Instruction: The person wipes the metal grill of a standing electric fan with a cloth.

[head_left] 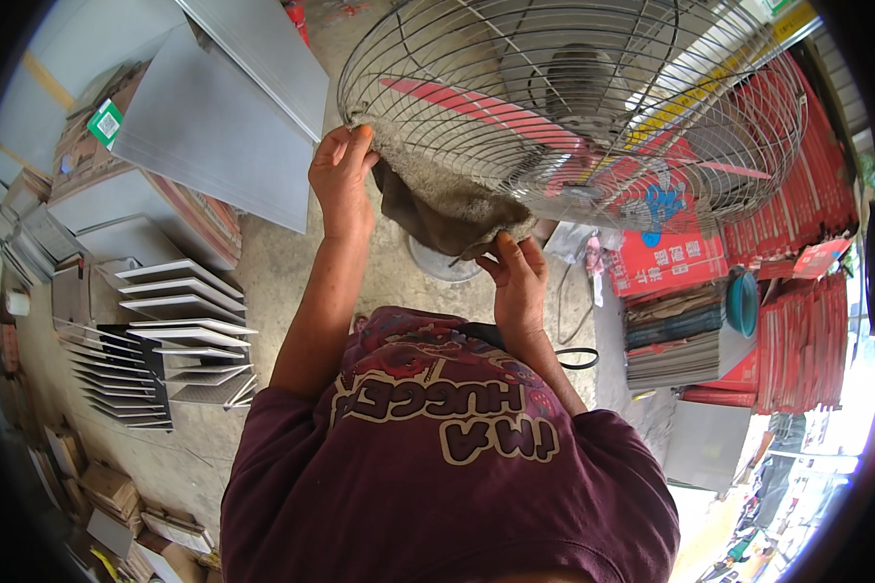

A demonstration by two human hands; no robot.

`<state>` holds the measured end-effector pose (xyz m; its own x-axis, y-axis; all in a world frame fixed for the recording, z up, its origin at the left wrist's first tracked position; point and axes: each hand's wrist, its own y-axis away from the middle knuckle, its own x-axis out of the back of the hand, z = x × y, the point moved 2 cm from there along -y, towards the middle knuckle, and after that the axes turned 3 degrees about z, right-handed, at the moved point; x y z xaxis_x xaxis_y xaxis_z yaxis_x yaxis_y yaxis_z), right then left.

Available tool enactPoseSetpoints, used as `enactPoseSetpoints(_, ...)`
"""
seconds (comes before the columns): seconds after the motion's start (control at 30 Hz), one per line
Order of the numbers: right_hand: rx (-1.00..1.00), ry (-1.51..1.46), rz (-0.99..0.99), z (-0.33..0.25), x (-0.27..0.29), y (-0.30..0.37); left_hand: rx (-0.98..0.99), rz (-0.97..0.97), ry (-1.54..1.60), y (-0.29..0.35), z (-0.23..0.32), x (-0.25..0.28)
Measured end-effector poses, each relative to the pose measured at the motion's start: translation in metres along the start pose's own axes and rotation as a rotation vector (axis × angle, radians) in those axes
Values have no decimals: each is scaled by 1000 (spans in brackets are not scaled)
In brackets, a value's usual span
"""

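Note:
A grey-brown cloth [437,209] is stretched between my two hands, its upper side fuzzy and pale, right by the wire guard of a large fan [574,107] with red blades. My left hand [342,165] pinches the cloth's left corner between thumb and fingers, close to the guard's left rim. At the other end, my right hand [517,277] grips the lower right corner below the guard. The cloth sags between them. Whether it touches the wires along its upper edge I cannot tell.
The fan's round base [447,260] stands on the concrete floor behind the cloth. Grey panels [228,126] lean at left, above racks of white-edged boards [190,316]. Stacked red cartons [797,330] and a teal basin [742,303] are at right. A black cable loop [578,360] lies near my right forearm.

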<state>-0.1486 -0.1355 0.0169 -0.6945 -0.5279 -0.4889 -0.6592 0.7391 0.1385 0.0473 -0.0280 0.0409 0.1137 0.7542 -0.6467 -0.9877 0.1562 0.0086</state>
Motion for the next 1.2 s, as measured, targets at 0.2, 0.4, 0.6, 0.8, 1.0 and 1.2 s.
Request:
enactPoseSetpoints(0.2,-33,15,8,4,2,1,131,127,-25,-17,-37,34)
enactPoseSetpoints(0.4,-31,11,15,6,2,1,100,91,25,-9,-31,38)
enactPoseSetpoints(0.6,5,18,-9,-2,-2,3,-366,-44,-40,11,39,-21)
enactPoseSetpoints(0.8,72,57,-78,-15,-17,7,-869,-205,-340,11,54,-60)
enactPoseSetpoints(1.0,52,54,-89,-14,-13,7,-1107,-128,-547,3,48,-54)
enactPoseSetpoints(1.2,37,63,-76,-14,-16,8,-933,-84,-558,-9,25,-26)
